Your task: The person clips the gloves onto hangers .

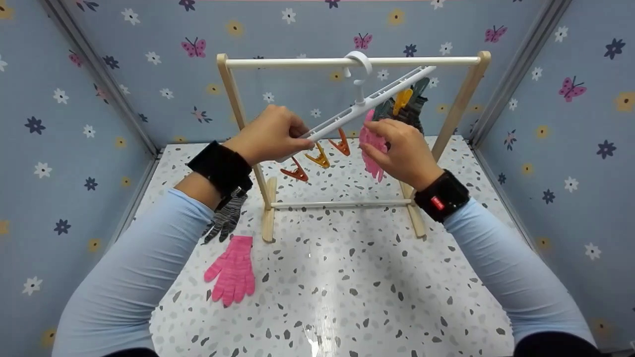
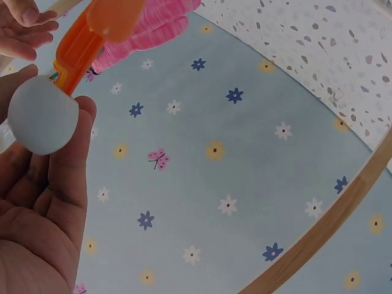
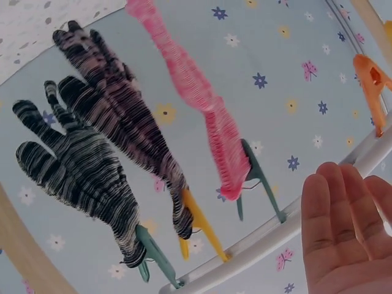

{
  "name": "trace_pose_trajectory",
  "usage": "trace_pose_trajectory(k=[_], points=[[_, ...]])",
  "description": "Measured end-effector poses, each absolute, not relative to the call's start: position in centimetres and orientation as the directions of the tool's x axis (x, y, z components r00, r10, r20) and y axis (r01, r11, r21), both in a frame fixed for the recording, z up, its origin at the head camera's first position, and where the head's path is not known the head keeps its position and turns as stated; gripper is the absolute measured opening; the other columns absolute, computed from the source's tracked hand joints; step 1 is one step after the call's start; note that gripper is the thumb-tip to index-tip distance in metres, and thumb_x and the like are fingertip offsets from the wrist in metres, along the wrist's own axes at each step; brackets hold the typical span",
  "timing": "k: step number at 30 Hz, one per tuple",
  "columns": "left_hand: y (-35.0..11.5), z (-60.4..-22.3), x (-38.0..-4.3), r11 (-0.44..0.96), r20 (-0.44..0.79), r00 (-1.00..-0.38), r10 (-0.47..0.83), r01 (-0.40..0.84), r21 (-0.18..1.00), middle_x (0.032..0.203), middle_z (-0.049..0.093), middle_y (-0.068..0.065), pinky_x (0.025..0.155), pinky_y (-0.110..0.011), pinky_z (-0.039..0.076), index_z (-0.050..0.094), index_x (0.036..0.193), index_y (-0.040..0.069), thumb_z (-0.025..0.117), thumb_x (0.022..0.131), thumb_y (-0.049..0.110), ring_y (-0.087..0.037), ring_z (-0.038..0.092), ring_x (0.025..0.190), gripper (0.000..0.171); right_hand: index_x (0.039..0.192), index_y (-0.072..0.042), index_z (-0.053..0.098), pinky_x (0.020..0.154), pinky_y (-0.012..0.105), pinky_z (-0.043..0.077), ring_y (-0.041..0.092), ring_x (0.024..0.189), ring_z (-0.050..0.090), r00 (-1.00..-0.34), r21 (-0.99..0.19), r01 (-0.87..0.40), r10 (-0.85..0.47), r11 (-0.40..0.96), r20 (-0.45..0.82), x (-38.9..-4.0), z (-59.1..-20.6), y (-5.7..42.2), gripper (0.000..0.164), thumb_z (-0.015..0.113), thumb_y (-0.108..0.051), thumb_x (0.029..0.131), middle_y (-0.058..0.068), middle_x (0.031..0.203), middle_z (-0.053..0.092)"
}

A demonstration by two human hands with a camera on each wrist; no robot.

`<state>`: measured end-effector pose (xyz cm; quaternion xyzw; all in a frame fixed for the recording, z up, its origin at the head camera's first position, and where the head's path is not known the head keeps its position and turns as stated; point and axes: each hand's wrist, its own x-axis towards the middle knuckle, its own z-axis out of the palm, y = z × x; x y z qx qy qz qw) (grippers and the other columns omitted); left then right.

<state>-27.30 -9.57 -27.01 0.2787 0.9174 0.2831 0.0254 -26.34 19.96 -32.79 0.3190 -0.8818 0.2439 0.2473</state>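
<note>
A white clip hanger [image 1: 367,105] hangs by its hook from the rack's rail, tilted with its left end low. My left hand [image 1: 272,133] grips that lower end; the left wrist view shows the rounded white tip [image 2: 43,116] between thumb and fingers. Close to the hanger's middle, my right hand [image 1: 403,151] has its fingers extended and holds nothing. Three gloves hang from clips on the right half: a pink glove [image 3: 193,92], a purplish-black striped glove [image 3: 125,110] and a grey-black striped glove [image 3: 89,165]. Bare clips dangle on the left half, among them a yellow clip [image 1: 319,157].
A wooden rack [image 1: 459,106] stands on the speckled tabletop [image 1: 327,277]. Left of it lie another pink glove [image 1: 233,270] and a striped glove [image 1: 229,215], partly behind my left wrist. Flower-patterned walls [image 1: 49,173] enclose the table on three sides.
</note>
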Motion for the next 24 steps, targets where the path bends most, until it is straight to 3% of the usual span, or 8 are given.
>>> trace_pose_trajectory(k=[5,12,18,24], points=[[-9.4,-27.2,-27.2,0.673,0.133,-0.852,0.507,0.487,0.557,0.09,0.083,-0.014,0.059,-0.016,0.053,0.086,0.103,0.0,0.084,0.097,0.022,-0.007,0.064,0.064,0.022,0.13,0.007,0.073,0.081,0.047,0.063,0.035,0.089,0.072,-0.699,-0.317,-0.665,-0.413,0.677,0.584,-26.2,-33.1,19.0,0.045,0.083,-0.022,0.098,0.021,0.102,0.077],[-9.3,-27.3,-26.8,0.653,0.166,-0.856,0.489,0.486,0.58,0.086,0.082,-0.015,0.057,-0.016,0.055,0.086,0.097,0.0,0.087,0.095,0.022,-0.007,0.066,0.061,0.022,0.135,0.007,0.07,0.096,0.049,0.063,0.037,0.092,0.076,-0.767,-0.398,-0.596,-0.349,0.698,0.537,-26.2,-33.6,17.6,0.053,0.085,-0.026,0.096,0.022,0.109,0.079],[-8.9,-27.3,-26.5,0.652,0.146,-0.882,0.448,0.434,0.621,0.085,0.082,-0.015,0.057,-0.019,0.058,0.086,0.096,0.002,0.089,0.093,0.024,-0.009,0.07,0.06,0.022,0.132,0.005,0.071,0.088,0.048,0.064,0.038,0.098,0.074,-0.803,-0.48,-0.564,-0.312,0.672,0.507,-26.3,-33.8,16.1,0.05,0.085,-0.026,0.097,0.021,0.108,0.077],[-8.2,-27.3,-26.3,0.659,0.156,-0.891,0.427,0.424,0.621,0.086,0.083,-0.015,0.055,-0.019,0.057,0.086,0.095,0.001,0.09,0.091,0.023,-0.009,0.069,0.058,0.022,0.125,0.004,0.072,0.083,0.045,0.06,0.035,0.091,0.07,-0.818,-0.507,-0.536,-0.266,0.675,0.51,-26.5,-34.1,14.9,0.041,0.085,-0.024,0.097,0.021,0.102,0.074]])
